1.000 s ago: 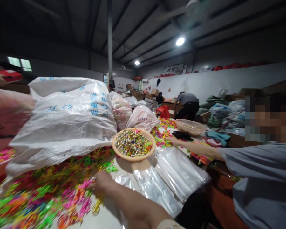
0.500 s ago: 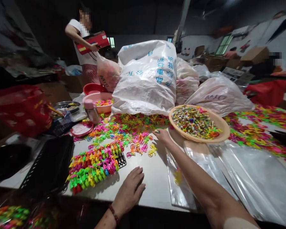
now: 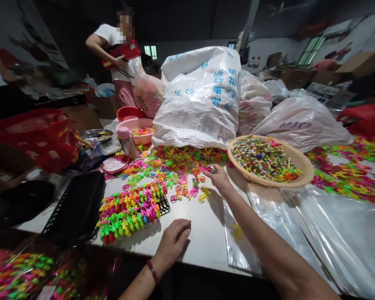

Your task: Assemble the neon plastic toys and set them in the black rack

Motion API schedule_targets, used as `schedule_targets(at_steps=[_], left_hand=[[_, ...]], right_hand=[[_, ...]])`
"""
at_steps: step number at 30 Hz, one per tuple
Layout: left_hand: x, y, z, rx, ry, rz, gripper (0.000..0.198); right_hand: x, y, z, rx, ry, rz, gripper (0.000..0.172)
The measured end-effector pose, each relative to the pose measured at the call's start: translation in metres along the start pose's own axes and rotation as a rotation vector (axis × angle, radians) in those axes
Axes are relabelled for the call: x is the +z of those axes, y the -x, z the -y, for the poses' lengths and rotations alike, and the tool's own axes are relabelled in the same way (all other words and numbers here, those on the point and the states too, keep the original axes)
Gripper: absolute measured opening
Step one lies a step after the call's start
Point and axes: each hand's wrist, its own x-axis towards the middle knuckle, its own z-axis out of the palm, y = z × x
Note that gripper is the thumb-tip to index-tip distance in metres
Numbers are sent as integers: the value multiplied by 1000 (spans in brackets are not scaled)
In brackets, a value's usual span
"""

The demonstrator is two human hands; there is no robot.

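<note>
My right hand [image 3: 218, 177] reaches over the white table and pinches a small pink plastic piece [image 3: 201, 168] at the edge of a heap of bright plastic pieces [image 3: 162, 164]. Near the table's front edge, my left hand [image 3: 174, 239] hovers or rests with its fingers loosely curved and slightly apart, holding nothing. Beyond it to the left, a black rack [image 3: 165, 205] carries rows of colourful plastic pieces [image 3: 129, 212]. A few loose pieces, among them a yellow one [image 3: 204, 194], lie between the rack and my right hand.
An orange basket [image 3: 303, 168] of small parts stands right, beside clear plastic bags [image 3: 340, 233]. Behind the heap stands a big white sack [image 3: 200, 100]. Black trays [image 3: 73, 206] and a pink-lidded flask [image 3: 127, 142] are left. A person [image 3: 121, 54] stands behind, holding a red object.
My right hand has taken hold of a pink piece. My left hand's fingers have drawn closer together. The view has shifted, and the standing person has moved the red object nearer the body.
</note>
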Motion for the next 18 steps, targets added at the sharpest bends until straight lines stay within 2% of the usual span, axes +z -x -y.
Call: schedule_targets(at_steps=[2,4,6,8,10,13,18], left_hand=[[5,-8,-14,-194,317,-94,36],[9,-19,-31,-306,605,-158,44],[12,-34,-43,-327,861,-150,48],[15,-49,-45,-316,1023,-138,43],[17,-60,-39,-335,1057,-228,34],[21,-66,-25,-435,1020,-334,28],[23,-58,-14,-521,959,-303,31]], right_hand=[[-12,30,6,-93,-50,-28,29],[-14,67,13,-226,10,2,26],[-7,103,18,-368,153,103,26],[4,133,20,-466,267,220,33],[15,151,17,-483,285,315,42],[23,161,10,-371,129,355,56],[12,156,9,41,-143,297,52]])
